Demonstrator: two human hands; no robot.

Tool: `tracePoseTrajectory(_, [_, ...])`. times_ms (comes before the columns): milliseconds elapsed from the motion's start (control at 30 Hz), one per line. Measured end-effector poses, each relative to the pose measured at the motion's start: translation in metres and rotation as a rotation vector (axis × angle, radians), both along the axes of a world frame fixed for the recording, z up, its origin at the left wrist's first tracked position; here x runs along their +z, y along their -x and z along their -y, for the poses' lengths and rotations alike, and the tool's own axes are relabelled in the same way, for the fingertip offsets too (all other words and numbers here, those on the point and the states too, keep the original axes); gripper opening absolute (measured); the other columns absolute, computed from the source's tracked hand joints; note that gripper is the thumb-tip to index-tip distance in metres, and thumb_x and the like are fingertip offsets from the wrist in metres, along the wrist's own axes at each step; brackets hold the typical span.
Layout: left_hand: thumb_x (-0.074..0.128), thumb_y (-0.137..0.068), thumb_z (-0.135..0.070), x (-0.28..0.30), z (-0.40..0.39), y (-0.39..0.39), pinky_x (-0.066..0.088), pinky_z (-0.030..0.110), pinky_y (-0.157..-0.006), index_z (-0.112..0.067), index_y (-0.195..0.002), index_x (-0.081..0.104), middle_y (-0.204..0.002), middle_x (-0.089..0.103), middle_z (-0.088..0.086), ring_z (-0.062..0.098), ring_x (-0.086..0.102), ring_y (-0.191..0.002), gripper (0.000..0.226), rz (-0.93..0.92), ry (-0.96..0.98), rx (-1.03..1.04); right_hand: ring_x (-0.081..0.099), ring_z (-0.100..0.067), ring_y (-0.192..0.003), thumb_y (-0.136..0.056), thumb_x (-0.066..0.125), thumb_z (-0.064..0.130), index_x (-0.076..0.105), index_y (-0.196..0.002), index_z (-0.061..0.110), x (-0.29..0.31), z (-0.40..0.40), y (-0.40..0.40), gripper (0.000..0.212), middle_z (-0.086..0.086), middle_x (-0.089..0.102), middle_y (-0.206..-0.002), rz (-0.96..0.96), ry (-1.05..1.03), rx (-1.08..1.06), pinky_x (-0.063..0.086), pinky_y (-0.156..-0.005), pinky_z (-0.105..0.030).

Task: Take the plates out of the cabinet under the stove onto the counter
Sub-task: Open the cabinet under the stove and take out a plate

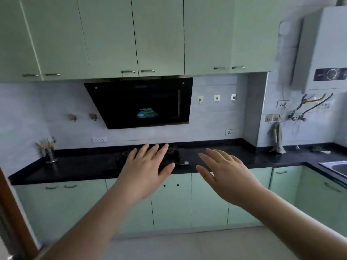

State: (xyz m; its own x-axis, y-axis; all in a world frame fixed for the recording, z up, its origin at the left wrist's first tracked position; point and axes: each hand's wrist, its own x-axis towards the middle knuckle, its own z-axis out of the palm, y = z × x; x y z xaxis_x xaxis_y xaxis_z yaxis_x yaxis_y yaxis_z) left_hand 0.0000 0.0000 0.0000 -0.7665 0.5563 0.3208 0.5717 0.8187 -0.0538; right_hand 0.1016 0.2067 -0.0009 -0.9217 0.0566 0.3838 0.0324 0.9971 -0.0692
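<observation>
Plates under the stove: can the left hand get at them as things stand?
Probably not yet. The left hand is held open in the air, and the cabinet doors below the stove are closed; no plates show.

Stove (pixel 174 153) sits on counter (pixel 84 166), seemingly above cabinet (pixel 170 203).

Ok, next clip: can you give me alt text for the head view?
Two bare, empty hands, left hand and right hand, reach open toward a black counter with a built-in stove. The pale green cabinet doors under the stove are closed, and no plates show. A black range hood hangs above.
</observation>
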Motion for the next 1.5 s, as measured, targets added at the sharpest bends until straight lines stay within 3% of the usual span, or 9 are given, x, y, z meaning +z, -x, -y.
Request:
tracePoseTrajectory(100, [-0.019,-0.074,-0.071,-0.013,-0.027,0.015,0.002,0.044,-0.122,-0.035,-0.155,-0.004,-0.165,0.005,-0.006,0.016,-0.003,-0.151,0.09,-0.045,0.036,-0.01,0.02,-0.014,-0.144,-0.087,-0.003,0.064,0.028,-0.149,0.029,-0.007,-0.028,0.015,0.078,0.005,0.027,-0.157,-0.051,-0.07,-0.005,0.017,-0.115,-0.034])
tracePoseTrajectory(200, [-0.018,-0.079,-0.07,-0.032,-0.051,0.032,0.001,0.046,-0.122,-0.035,-0.155,-0.004,-0.165,0.002,-0.006,0.018,-0.006,-0.151,0.085,-0.044,0.082,-0.001,0.025,-0.017,-0.144,-0.089,0.001,0.065,0.032,-0.148,0.026,-0.017,-0.053,0.038,0.077,0.002,0.032,-0.155,-0.053,-0.102,0.013,0.02,-0.115,-0.037])
tracePoseTrajectory(333, [-0.027,-0.075,-0.07,-0.052,-0.061,0.055,-0.004,0.048,-0.12,-0.037,-0.155,-0.004,-0.165,-0.004,-0.006,0.019,-0.01,-0.151,0.09,-0.028,0.105,0.056,0.044,-0.025,-0.134,-0.094,0.016,0.06,0.051,-0.138,0.019,-0.037,-0.068,0.078,0.069,-0.006,0.051,-0.143,-0.052,-0.126,0.014,0.034,-0.109,-0.043])
tracePoseTrajectory(467, [-0.015,-0.082,-0.068,-0.066,-0.051,0.081,-0.008,0.046,-0.119,-0.038,-0.154,-0.006,-0.165,-0.007,-0.008,0.016,-0.011,-0.15,0.079,0.006,0.083,0.129,0.052,-0.028,-0.127,-0.095,0.026,0.055,0.059,-0.13,0.016,-0.058,-0.057,0.122,0.062,-0.009,0.058,-0.135,-0.083,-0.106,0.07,0.042,-0.103,-0.047])
tracePoseTrajectory(700, [0.0,-0.097,-0.062,-0.096,0.01,0.156,0.016,0.048,-0.119,-0.034,-0.152,0.03,-0.157,0.037,-0.002,0.021,0.028,-0.146,0.069,-0.006,0.01,0.22,0.048,-0.027,-0.131,-0.095,0.022,0.056,0.056,-0.134,0.02,-0.087,-0.004,0.219,0.063,-0.004,0.056,-0.138,-0.08,-0.1,0.125,0.032,-0.11,-0.05])
tracePoseTrajectory(867, [-0.013,-0.088,-0.065,-0.12,0.06,0.216,-0.002,0.042,-0.12,-0.038,-0.156,0.01,-0.164,0.013,-0.006,0.017,0.005,-0.151,0.077,0.044,-0.05,0.245,0.042,-0.025,-0.135,-0.094,0.018,0.06,0.05,-0.139,0.023,-0.112,0.048,0.29,0.067,-0.003,0.05,-0.144,-0.027,-0.044,0.155,0.027,-0.113,-0.046])
tracePoseTrajectory(1167, [-0.021,-0.081,-0.063,-0.164,0.077,0.318,-0.008,0.038,-0.119,-0.038,-0.154,-0.005,-0.165,-0.003,-0.009,0.015,-0.009,-0.151,0.079,0.138,-0.072,0.183,0.041,-0.027,-0.136,-0.096,0.023,0.058,0.045,-0.141,0.022,-0.168,0.073,0.361,0.062,-0.004,0.047,-0.146,0.084,0.025,0.066,0.03,-0.112,-0.045])
tracePoseTrajectory(1333, [-0.008,-0.09,-0.063,-0.201,0.054,0.372,-0.006,0.039,-0.118,-0.036,-0.156,0.002,-0.165,0.004,-0.007,0.017,-0.002,-0.151,0.072,0.179,-0.065,0.123,0.043,-0.028,-0.135,-0.096,0.025,0.056,0.047,-0.14,0.02,-0.201,0.05,0.4,0.061,-0.005,0.048,-0.146,0.139,0.018,0.032,0.035,-0.11,-0.048])
tracePoseTrajectory(1500, [0.014,-0.101,-0.059,-0.243,0.024,0.426,0.014,0.044,-0.12,-0.028,-0.154,0.028,-0.161,0.027,0.0,0.024,0.021,-0.148,0.063,0.215,0.059,0.093,0.041,-0.03,-0.136,-0.097,0.025,0.056,0.044,-0.142,0.019,-0.239,0.016,0.451,0.062,-0.007,0.045,-0.147,0.175,0.048,0.042,0.034,-0.111,-0.048])
